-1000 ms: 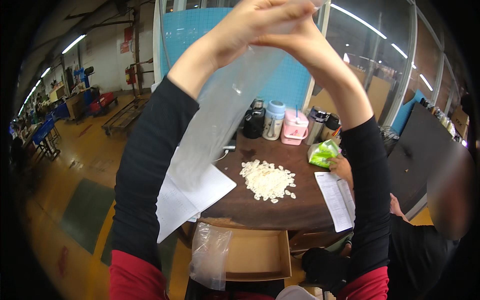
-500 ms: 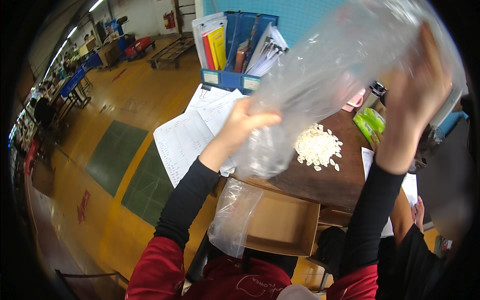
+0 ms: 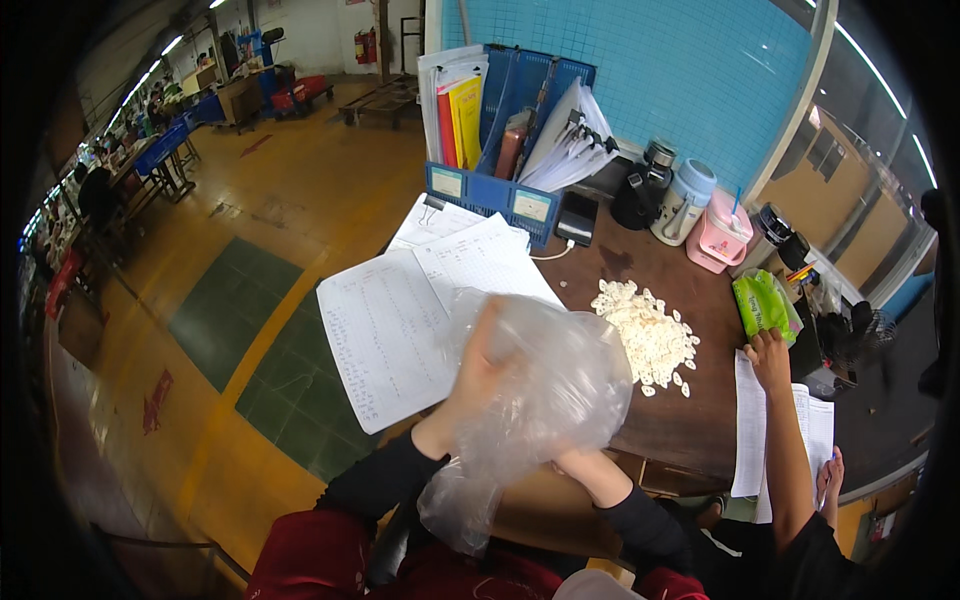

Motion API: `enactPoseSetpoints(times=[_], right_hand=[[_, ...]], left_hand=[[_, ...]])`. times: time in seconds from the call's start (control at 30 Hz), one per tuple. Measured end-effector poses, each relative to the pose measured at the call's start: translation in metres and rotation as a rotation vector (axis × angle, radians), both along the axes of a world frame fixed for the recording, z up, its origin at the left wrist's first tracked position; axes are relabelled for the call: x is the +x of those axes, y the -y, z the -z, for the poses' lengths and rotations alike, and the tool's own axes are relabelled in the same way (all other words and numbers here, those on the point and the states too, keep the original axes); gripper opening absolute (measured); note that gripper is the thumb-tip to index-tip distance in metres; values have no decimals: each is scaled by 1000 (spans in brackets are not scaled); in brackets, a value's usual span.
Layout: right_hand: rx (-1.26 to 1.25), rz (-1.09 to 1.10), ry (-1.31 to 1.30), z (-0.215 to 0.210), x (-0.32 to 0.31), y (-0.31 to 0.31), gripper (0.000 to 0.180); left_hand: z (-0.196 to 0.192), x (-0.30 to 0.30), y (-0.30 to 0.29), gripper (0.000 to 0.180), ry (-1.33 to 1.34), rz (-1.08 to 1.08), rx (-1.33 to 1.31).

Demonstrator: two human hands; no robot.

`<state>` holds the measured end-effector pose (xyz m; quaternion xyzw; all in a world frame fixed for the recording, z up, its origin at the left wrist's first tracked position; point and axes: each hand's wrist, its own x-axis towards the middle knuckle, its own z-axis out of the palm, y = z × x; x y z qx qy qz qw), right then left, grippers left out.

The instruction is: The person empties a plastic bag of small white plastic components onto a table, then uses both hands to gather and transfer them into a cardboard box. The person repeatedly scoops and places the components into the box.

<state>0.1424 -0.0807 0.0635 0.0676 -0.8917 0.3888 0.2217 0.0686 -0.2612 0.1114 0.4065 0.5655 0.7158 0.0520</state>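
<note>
A large clear plastic bag (image 3: pixel 570 365) is bunched up in front of me, over the table's near edge. My left hand (image 3: pixel 478 385) grips it on the left side, its fingers partly covered by the film. On the lower right, my right hand (image 3: pixel 582 462) is against the bag, with its fingers hidden behind the plastic. Just right of the bag, a pile of small, flat, cream-white pieces (image 3: pixel 655 335) lies on the dark brown table (image 3: pixel 690 440). A second clear bag (image 3: pixel 455 510) hangs below, at the drawer.
Handwritten sheets (image 3: pixel 375 340) lie left, below a blue file holder (image 3: pixel 490 190). A phone (image 3: pixel 577 220), bottle (image 3: pixel 685 205) and pink container (image 3: pixel 720 232) stand behind the pile. At right, a co-worker's hand (image 3: pixel 768 358) touches a green packet (image 3: pixel 765 305). An open drawer (image 3: pixel 540 515) juts toward me.
The large bag has come down from above the table toward me and is more bunched. My right hand has dropped from high right to below the bag. The co-worker's hand now reaches the green packet.
</note>
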Motion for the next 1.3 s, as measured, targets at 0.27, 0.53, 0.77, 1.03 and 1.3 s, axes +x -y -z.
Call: enactPoseSetpoints(times=[0.27,0.53,0.77,1.03,1.3], right_hand=[[-42,-42,29,28,-6,-6,92],[-99,-120,-22,-47,5,25,109],[-124,134,-68,-33,64,-8,70],[-178,341,-161,61,136,-71,45],[-1082,575,218,121,149,-94,79]], left_hand=[[-40,-4,51,109,-320,-29,-153],[-19,-62,20,79,-207,-536,-37],[-149,-233,-33,68,-694,-1049,335],[-119,-376,-134,64,-569,-1079,110],[-32,-442,-132,47,368,-391,-9]])
